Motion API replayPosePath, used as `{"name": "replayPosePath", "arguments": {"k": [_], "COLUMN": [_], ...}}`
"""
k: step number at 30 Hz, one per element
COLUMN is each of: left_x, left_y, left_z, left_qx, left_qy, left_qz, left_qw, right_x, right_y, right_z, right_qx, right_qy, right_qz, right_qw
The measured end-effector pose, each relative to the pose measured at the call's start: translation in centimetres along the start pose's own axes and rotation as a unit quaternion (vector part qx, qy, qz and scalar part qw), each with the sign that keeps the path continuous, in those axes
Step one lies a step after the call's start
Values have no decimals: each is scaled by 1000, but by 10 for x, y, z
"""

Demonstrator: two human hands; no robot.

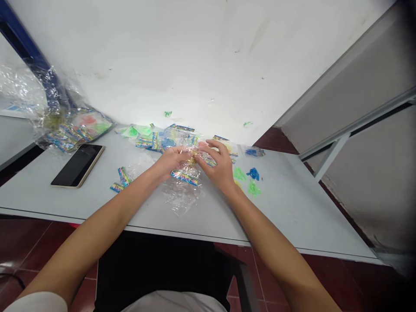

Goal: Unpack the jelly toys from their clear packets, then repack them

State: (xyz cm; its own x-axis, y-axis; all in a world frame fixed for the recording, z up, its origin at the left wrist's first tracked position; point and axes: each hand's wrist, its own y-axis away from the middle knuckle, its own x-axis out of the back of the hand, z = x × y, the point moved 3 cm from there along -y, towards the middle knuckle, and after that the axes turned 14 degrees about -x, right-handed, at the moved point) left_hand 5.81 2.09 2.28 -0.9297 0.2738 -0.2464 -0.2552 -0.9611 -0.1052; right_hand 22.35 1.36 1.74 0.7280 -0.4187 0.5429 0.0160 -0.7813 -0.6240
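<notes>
Over the middle of the table, my left hand (172, 161) is closed in a pinch on a clear plastic bag (181, 199). A colourful printed label strip (184, 177) crosses the bag, whose crinkled lower part hangs toward the table's near edge. My right hand (219, 167) meets it from the other side, fingers curved and thumb and fingertips at the bag's upper part. Something small and yellow shows between the hands; its kind is unclear. Green bits (239, 174) and a blue piece (253, 174) lie right of my right hand.
A phone (78, 165) lies at the left, before a large clear bag (87, 123) of labelled packets. Loose label strips (123, 177) sit near my left forearm. More packets (152, 141) spread along the white wall (195, 56). A metal frame (331, 158) stands at the right.
</notes>
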Motion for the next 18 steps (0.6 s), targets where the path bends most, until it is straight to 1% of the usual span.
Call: {"name": "replayPosePath", "arguments": {"k": [4, 9, 14, 18], "left_x": [1, 1, 2, 3], "left_y": [-2, -1, -3, -4], "left_z": [-1, 1, 0, -4], "left_qx": [-40, -54, -75, -71], "left_qy": [-70, -75, -81, -84], "left_qz": [-36, -81, -61, -51], "left_qw": [996, 992, 992, 993], "right_x": [0, 0, -1, 0], "right_y": [0, 0, -1, -1], "right_z": [1, 0, 1, 1], "right_qx": [-28, -24, -23, -8], "right_qy": [-51, -75, -68, -56], "right_qz": [-38, -49, -46, -35], "right_qw": [998, 996, 996, 998]}}
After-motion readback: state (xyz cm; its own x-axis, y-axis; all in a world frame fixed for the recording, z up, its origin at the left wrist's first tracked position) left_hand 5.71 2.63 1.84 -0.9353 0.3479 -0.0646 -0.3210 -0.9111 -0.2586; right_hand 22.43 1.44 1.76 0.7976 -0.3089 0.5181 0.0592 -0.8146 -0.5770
